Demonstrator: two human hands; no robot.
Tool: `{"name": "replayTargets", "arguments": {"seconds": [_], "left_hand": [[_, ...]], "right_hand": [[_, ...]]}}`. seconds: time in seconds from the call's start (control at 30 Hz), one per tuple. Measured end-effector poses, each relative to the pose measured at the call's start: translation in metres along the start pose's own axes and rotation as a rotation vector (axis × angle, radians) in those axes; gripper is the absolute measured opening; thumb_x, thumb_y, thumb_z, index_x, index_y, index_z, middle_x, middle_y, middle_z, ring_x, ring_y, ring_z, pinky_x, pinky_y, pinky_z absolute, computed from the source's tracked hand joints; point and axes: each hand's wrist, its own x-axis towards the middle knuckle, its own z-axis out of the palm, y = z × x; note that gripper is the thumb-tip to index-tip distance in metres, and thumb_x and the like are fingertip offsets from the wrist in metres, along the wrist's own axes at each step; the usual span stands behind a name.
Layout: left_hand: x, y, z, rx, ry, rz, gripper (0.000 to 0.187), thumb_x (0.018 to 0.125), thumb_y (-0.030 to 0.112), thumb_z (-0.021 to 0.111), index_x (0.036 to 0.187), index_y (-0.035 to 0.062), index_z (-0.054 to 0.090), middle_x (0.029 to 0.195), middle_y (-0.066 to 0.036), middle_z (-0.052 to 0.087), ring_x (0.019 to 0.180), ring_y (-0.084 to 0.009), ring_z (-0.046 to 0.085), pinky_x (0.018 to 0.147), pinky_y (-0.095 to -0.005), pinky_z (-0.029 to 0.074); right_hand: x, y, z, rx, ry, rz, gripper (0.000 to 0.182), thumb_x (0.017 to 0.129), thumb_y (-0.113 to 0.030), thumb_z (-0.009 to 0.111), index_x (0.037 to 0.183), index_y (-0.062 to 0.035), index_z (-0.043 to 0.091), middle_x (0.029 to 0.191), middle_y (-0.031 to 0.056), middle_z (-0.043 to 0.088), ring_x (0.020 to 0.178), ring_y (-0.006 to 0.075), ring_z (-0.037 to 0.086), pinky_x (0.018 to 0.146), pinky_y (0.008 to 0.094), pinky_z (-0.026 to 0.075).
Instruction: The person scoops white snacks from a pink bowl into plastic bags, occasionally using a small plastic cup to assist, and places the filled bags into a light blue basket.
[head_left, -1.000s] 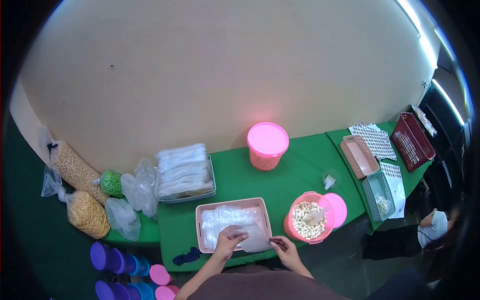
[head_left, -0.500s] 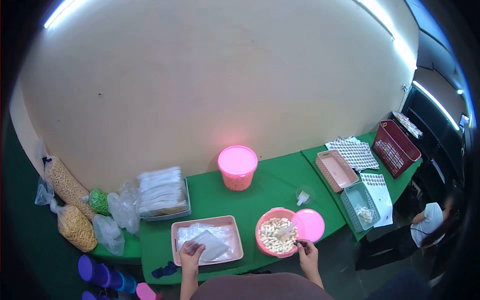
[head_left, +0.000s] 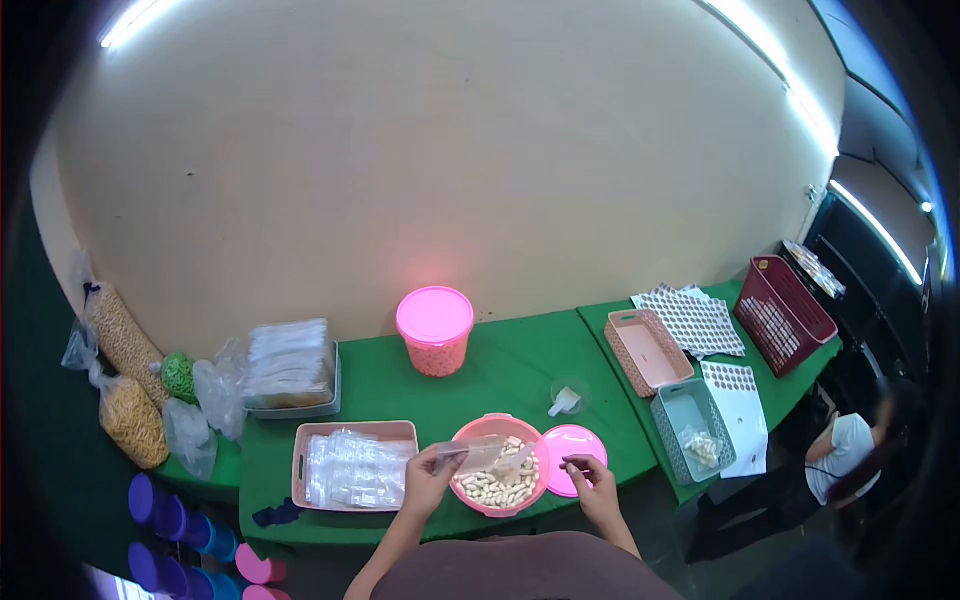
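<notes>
My left hand (head_left: 428, 487) is closed on the edge of a clear plastic bag (head_left: 478, 455). The bag stretches over an uncovered pink tub (head_left: 458, 487) of pale, peanut-like pieces (head_left: 500, 490). A translucent scoop (head_left: 520, 458) rests among those pieces, partly behind the bag. My right hand (head_left: 597, 492) is at the tub's right, over the edge of a round pink lid (head_left: 575, 450); its fingers are loosely bent and apart, with nothing visible in them. Left of my left hand, a pink tray (head_left: 408, 432) holds a stack of clear bags (head_left: 350, 465).
A lidded pink tub (head_left: 436, 335) stands near the wall. Behind the lid, a small white scoop (head_left: 565, 400) lies on a clear disc. Baskets (head_left: 640, 350) and sticker sheets (head_left: 690, 320) are at right, filled sacks (head_left: 135, 420) at left. A person (head_left: 840, 460) stands far right.
My left hand has carried the bag right, from above the tray to over the tub. My right hand has moved off the tub's rim toward the lid. The view has shifted.
</notes>
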Motion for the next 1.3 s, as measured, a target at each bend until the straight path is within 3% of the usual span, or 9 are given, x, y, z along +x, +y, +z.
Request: {"name": "replayTargets", "arguments": {"seconds": [0.1,0.2,0.3,0.43,0.57,1.0,1.1,1.2,1.3], "left_hand": [[0.005,0.009,0.018,0.148,0.05,0.092,0.014,0.08,0.01,0.074,0.089,0.0002,0.07,0.083,-0.004,0.067,0.083,-0.0141,0.061,0.075,-0.0284,0.047],[0.001,0.01,0.026,0.5,0.06,0.416,0.013,0.066,0.005,0.077,0.077,0.0052,0.07,0.084,-0.008,0.067,0.085,-0.0238,0.063,0.076,-0.0349,0.049],[-0.005,0.008,0.031,0.645,-0.058,0.607,0.012,0.065,0.006,0.075,0.073,0.0056,0.066,0.083,-0.004,0.067,0.086,-0.0227,0.063,0.077,-0.0357,0.049],[-0.009,0.002,0.025,0.792,-0.192,0.724,0.013,0.067,0.011,0.073,0.076,0.008,0.064,0.085,-0.002,0.066,0.086,-0.022,0.063,0.081,-0.04,0.048],[-0.003,-0.006,0.018,0.757,-0.357,0.658,0.017,0.07,0.01,0.071,0.084,0.0071,0.062,0.088,-0.004,0.065,0.087,-0.0237,0.063,0.08,-0.0385,0.049],[0.014,-0.012,0.024,0.605,-0.394,0.664,0.026,0.073,-0.002,0.069,0.097,0.004,0.065,0.095,-0.01,0.068,0.09,-0.0287,0.066,0.08,-0.0369,0.053],[0.018,-0.01,0.024,0.51,-0.248,0.612,0.022,0.073,-0.005,0.069,0.093,0.0026,0.066,0.091,-0.01,0.069,0.087,-0.0259,0.068,0.078,-0.0349,0.054],[0.019,-0.02,0.023,0.313,-0.1,0.265,0.025,0.068,-0.011,0.07,0.09,0.0008,0.067,0.09,-0.01,0.07,0.086,-0.0191,0.068,0.084,-0.0355,0.054],[0.024,-0.023,0.026,0.33,-0.134,0.342,0.023,0.066,-0.013,0.069,0.085,0.0003,0.066,0.086,-0.009,0.069,0.083,-0.017,0.068,0.088,-0.0364,0.053]], "right_hand": [[0.015,-0.004,-0.001,-0.035,-0.135,0.01,0.019,0.092,-0.013,0.057,0.106,-0.0018,0.064,0.094,0.0069,0.069,0.091,0.0137,0.063,0.078,0.0281,0.048],[0.022,0.0,0.008,0.271,-0.455,0.112,0.03,0.099,-0.023,0.048,0.11,0.0023,0.061,0.096,0.0093,0.066,0.09,0.0161,0.062,0.082,0.0304,0.049],[0.026,0.005,0.021,0.283,-0.568,0.14,0.032,0.1,-0.023,0.046,0.113,0.003,0.059,0.097,0.0095,0.066,0.09,0.0171,0.062,0.082,0.031,0.05],[0.026,0.014,0.041,0.298,-0.609,0.234,0.03,0.097,-0.022,0.054,0.111,0.0036,0.059,0.095,0.008,0.066,0.089,0.0148,0.062,0.082,0.0289,0.05],[0.029,0.02,0.046,0.306,-0.571,0.311,0.024,0.093,-0.014,0.059,0.108,0.005,0.062,0.097,0.0074,0.067,0.088,0.0129,0.063,0.08,0.0266,0.05],[0.031,0.011,0.058,0.26,-0.382,0.309,0.016,0.09,-0.011,0.063,0.097,0.0027,0.063,0.091,0.0046,0.066,0.087,0.0108,0.062,0.079,0.0256,0.049],[0.03,0.018,0.057,0.322,-0.328,0.286,0.023,0.089,-0.011,0.064,0.108,0.0018,0.059,0.092,0.0048,0.064,0.086,0.0098,0.061,0.077,0.0246,0.048],[0.031,0.014,0.05,0.201,-0.243,0.152,0.039,0.089,-0.017,0.065,0.123,-0.0016,0.052,0.092,0.0062,0.063,0.081,0.0109,0.061,0.073,0.0261,0.049],[0.03,0.016,0.043,0.084,-0.308,0.135,0.053,0.089,-0.017,0.065,0.136,-0.0073,0.041,0.095,0.0068,0.061,0.08,0.0108,0.06,0.073,0.026,0.049]]}}
